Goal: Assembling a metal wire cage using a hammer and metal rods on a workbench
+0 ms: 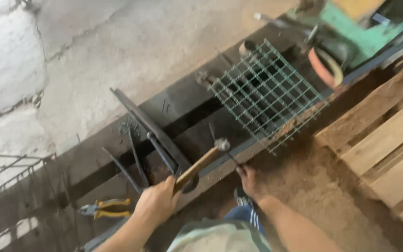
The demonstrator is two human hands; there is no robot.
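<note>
My left hand [157,201] grips the wooden handle of a hammer [200,164], whose metal head [221,144] is raised just above the dark steel beam [183,100]. My right hand [249,179] pinches a thin dark metal rod [232,158] against the beam's near edge, right below the hammer head. A square of green wire mesh [267,93] lies across the beam just beyond, to the right. The picture is blurred by motion.
Yellow-handled pliers [106,208] lie on the beam at the lower left. A flat dark metal bar [148,126] and thin rods [134,161] rest beside my left hand. A wooden pallet [388,135] stands on the right, a green machine [350,28] at top right, and wire grating [5,179] at far left.
</note>
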